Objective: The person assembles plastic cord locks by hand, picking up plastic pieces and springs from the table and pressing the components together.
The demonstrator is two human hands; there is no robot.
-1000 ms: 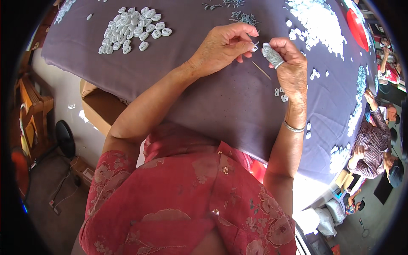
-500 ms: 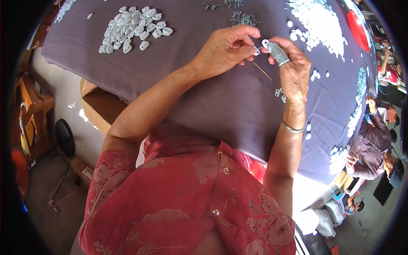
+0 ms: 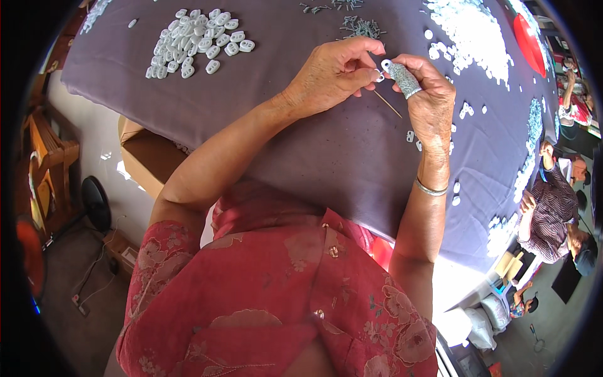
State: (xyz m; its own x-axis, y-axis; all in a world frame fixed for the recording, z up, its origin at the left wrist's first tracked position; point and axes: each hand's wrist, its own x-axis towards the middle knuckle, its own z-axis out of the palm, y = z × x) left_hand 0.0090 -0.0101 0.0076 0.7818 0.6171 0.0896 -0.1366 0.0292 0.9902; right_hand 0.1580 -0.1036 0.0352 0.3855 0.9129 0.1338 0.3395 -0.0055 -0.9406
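My left hand [image 3: 330, 72] pinches a small white plastic piece with a hole [image 3: 379, 76] between thumb and fingers. Close on its right, my right hand [image 3: 430, 94] has its thumb in a grey speckled wrap [image 3: 403, 80]. A second white piece with a round eye [image 3: 386, 64] juts from that thumb's tip, gripped against the fingers. The two pieces are almost touching; whether they meet is too small to tell. A thin wooden stick [image 3: 388, 104] slants out below my left fingers, and I cannot tell if it is held or lying on the cloth.
On the dark tablecloth [image 3: 314, 151], white oval two-holed pieces [image 3: 201, 43] are heaped at left. Small grey screw-like pins [image 3: 364, 27] lie beyond my hands. A large white pile [image 3: 471, 38] and a red round object [image 3: 529, 47] are at far right. A person in stripes [image 3: 549, 217] sits at right.
My right hand has shifted slightly left, bringing its white piece closer to the one in my left hand. My left hand has stayed put. The striped-sleeved person's hand has moved a little.
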